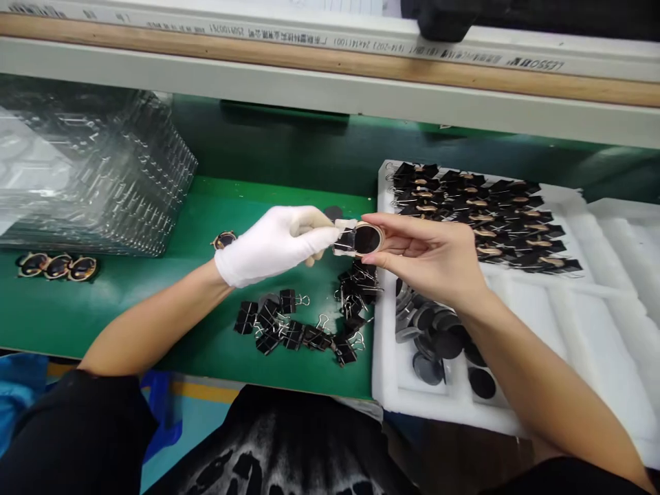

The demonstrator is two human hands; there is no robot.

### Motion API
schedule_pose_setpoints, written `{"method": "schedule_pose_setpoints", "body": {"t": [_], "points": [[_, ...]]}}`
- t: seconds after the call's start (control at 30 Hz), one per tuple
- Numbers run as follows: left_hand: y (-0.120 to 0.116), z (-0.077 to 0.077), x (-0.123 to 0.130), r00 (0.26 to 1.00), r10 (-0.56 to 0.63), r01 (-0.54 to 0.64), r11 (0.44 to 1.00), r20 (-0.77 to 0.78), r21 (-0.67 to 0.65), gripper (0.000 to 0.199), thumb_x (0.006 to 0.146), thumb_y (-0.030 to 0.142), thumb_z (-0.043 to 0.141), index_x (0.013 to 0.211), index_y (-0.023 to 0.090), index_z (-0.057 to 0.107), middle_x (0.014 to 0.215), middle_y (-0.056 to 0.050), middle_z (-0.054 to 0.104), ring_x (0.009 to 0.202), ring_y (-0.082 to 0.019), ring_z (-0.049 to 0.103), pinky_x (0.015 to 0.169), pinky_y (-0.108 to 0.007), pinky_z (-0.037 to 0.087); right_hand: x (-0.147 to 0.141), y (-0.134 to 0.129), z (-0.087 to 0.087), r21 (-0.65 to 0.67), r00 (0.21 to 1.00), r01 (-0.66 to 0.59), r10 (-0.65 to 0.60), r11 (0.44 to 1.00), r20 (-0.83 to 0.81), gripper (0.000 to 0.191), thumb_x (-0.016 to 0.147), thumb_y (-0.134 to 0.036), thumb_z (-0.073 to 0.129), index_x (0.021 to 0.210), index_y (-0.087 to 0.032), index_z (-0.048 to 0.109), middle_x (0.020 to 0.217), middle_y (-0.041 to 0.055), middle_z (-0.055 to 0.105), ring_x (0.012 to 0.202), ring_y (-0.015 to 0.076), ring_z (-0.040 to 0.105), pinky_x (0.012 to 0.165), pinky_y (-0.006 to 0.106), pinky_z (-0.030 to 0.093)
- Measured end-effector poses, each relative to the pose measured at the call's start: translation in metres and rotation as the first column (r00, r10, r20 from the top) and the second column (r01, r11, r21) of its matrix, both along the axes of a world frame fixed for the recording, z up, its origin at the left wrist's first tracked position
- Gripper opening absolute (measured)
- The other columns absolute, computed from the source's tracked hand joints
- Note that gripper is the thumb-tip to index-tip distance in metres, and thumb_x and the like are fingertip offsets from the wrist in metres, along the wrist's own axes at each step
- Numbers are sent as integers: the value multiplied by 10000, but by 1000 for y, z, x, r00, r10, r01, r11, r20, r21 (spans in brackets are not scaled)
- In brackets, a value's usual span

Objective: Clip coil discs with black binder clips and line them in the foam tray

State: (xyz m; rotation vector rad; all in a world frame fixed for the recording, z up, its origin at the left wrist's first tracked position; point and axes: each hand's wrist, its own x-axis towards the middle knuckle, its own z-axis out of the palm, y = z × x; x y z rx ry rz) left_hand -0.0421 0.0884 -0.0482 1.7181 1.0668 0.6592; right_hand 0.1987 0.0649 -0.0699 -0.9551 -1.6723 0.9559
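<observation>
My left hand (281, 244), in a white glove, pinches a black binder clip (347, 238) with white pads at its jaws. The clip sits at the left edge of a round, gold-rimmed piece with a dark disc (368, 238). Bare fingers of my right hand (433, 251) grip this round piece by its rim from the right. Both hands are raised over the green table (206, 323). Loose black binder clips (293, 335) lie in a scattered pile below them. A dark disc (333, 213) lies partly hidden behind my left fingertips.
A white foam tray (386, 330) at right carries rows of clipped pieces (482, 213) and loose dark discs (447, 344). Stacked clear plastic trays (139, 172) stand at left. Gold-rimmed round pieces (58, 266) lie before them, another (224, 239) beside my left wrist. A shelf edge (309, 75) crosses above.
</observation>
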Motion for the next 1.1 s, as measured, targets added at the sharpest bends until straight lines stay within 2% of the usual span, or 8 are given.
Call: {"method": "schedule_pose_setpoints", "body": {"t": [0.2, 0.37, 0.47, 0.63, 0.8, 0.87, 1.0, 1.1], "points": [[0, 0, 0, 999, -17, 19, 999, -42, 38, 241, 936, 381, 624, 864, 170, 717, 695, 2, 691, 627, -115, 648, 586, -224, 505, 3, 1, 2, 37, 999, -12, 10, 999, 43, 453, 731, -179, 916, 1153, -301, 802, 936, -11, 796, 711, 165, 734, 743, 356, 705], [7, -2, -2, 997, 34, -34, 999, 66, -3, 261, 961, 385, 622, 858, 154, 686, 712, -21, 693, 630, -106, 641, 613, -230, 522, 11, 7, 8, -152, 984, -178, 176, 972, -26, 610, 744, -283, 923, 1310, -295, 697, 1087, 42, 783, 896, 220, 772, 886, 400, 681], [17, -2, -10, 981, 129, -137, 990, 142, 45, 312, 969, 423, 627, 814, 154, 659, 724, -46, 687, 615, -102, 618, 604, -235, 513, 12, 8, 7, -224, 982, -173, 187, 959, 41, 686, 794, -361, 886, 1413, -308, 597, 1167, 84, 760, 962, 237, 763, 874, 389, 675], [19, 2, -16, 992, 82, -86, 996, 94, 36, 314, 967, 436, 612, 852, 148, 666, 750, -39, 704, 631, -105, 642, 615, -229, 531, -6, 5, 2, -1, 995, -58, 58, 998, 76, 880, 805, -286, 871, 1560, -376, 427, 1337, 75, 665, 1093, 247, 723, 953, 430, 648], [5, 0, -4, 993, -2, 4, 1000, 116, -21, 259, 957, 391, 614, 881, 149, 670, 772, -23, 715, 654, -100, 657, 632, -211, 533, -10, 5, -3, 294, 982, -9, -48, 956, 184, 542, 839, -216, 840, 1343, -355, 697, 1112, 23, 759, 918, 202, 739, 850, 387, 680], [3, -3, -1, 988, 5, 3, 998, 157, -55, 288, 955, 418, 617, 867, 148, 665, 771, -27, 714, 646, -101, 655, 632, -213, 535, -6, 5, -5, 348, 979, 35, -101, 937, 175, 517, 803, -196, 870, 1280, -346, 738, 1019, 8, 779, 851, 195, 744, 804, 378, 692], [9, -4, -6, 989, 33, -22, 997, 145, -75, 377, 946, 520, 608, 907, 153, 688, 775, -38, 722, 671, -119, 662, 663, -235, 547, 2, 4, -2, 262, 986, 145, -161, 954, 40, 514, 739, -227, 918, 1223, -299, 761, 1144, 42, 789, 950, 247, 779, 890, 451, 692], [22, -5, -16, 998, -14, 12, 999, -59, -30, 378, 914, 540, 627, 973, 180, 724, 815, -35, 755, 691, -138, 672, 645, -239, 528, 5, 5, 4, 134, 987, 161, -155, 978, -50, 513, 683, -248, 953, 1164, -275, 776, 1134, 43, 796, 988, 273, 787, 940, 481, 679]]}}
